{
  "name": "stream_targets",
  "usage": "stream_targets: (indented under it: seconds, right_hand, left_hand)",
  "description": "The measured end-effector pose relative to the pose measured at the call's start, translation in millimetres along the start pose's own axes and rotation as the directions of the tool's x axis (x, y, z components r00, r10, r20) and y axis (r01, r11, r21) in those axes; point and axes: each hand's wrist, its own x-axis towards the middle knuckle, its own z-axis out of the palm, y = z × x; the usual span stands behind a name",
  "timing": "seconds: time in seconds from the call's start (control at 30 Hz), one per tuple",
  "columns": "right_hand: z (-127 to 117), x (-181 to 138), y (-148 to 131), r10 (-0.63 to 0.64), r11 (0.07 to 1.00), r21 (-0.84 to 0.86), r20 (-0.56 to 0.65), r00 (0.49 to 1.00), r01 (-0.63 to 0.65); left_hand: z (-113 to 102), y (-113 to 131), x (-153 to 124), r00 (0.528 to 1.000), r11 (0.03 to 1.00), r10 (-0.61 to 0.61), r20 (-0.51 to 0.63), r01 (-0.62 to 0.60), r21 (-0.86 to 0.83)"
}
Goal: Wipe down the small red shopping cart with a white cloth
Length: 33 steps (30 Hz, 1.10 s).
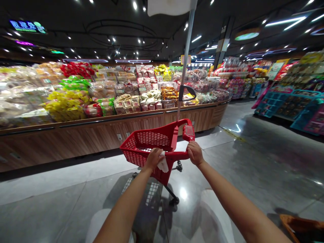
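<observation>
L hand (155, 158) & R hand (194, 153) grip red plastic cart (174, 140), w/ limp white tissue-like sheet (164, 165) below L apt to slip if grasp loosens.

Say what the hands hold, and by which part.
The red cart, by its handle: right hand and left hand, the left also holding white tissue.

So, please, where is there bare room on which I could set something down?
The widest bare patch is the floor between the red cart and the blue racks. A narrower strip borders the cart and the wooden counter. The counter top is crowded with packaged goods; the left hand and right hand are on the cart's handle.
</observation>
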Motion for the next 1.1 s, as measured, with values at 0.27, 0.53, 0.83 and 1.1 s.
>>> stream_targets:
  seconds: [0.27, 0.53, 0.83, 1.1]
  right_hand:
    - [-1.4, 1.1, 7.9, -0.020, 1.000, 0.002, 0.017, 1.000, 0.020]
    - [-23.2, 1.8, 24.2, -0.088, 0.996, 0.037, 0.211, 0.973, 0.082]
    - [-32.3, 11.7, 15.4, 0.055, 0.963, -0.266, 0.307, 0.950, 0.031]
    - [45.9, -13.1, -62.6, 0.166, 0.907, -0.419, 0.308, 0.937, -0.023]
  left_hand:
    - [8.7, 58.0, 18.6, 0.993, 0.994, 0.089, -0.075, -0.093, -0.063]
    - [6.5, 29.9, 4.2, 0.999, 0.999, 0.036, 0.026, -0.036, 0.007]
    - [-5.4, -11.1, -9.6, 0.987, 0.983, -0.142, 0.069, 0.133, 0.125]
    - [19.9, 29.0, 0.8, 0.994, 0.998, 0.000, 0.113, -0.006, 0.058]
